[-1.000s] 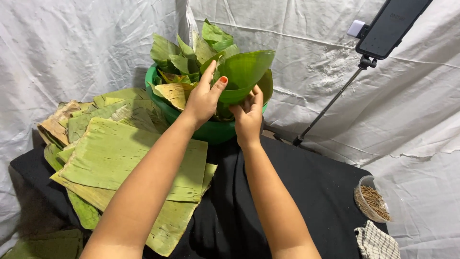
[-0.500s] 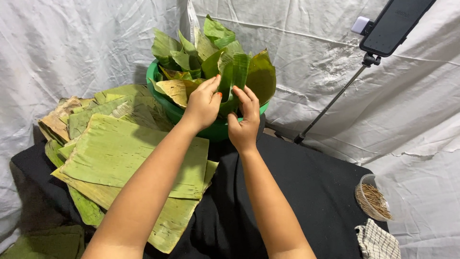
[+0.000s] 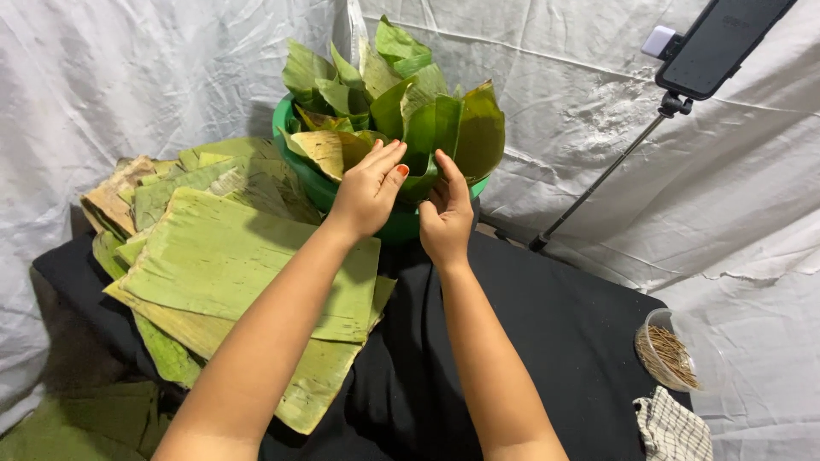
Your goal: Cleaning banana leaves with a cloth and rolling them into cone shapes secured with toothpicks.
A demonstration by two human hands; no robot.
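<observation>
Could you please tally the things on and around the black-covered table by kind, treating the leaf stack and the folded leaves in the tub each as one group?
Green tub: 1
Group of folded leaves in the tub, touched by left hand and right hand: 1
Stack of flat leaves: 1
Clear bowl of sticks: 1
Checked cloth: 1
Phone on a stand: 1
Total: 6

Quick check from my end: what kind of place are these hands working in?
Probably a makeshift filming spot for leaf craft or food wrapping: white sheets hang as backdrop, a phone on a stand overlooks the black-draped table, and both hands reach a green basin of folded leaves.
</observation>
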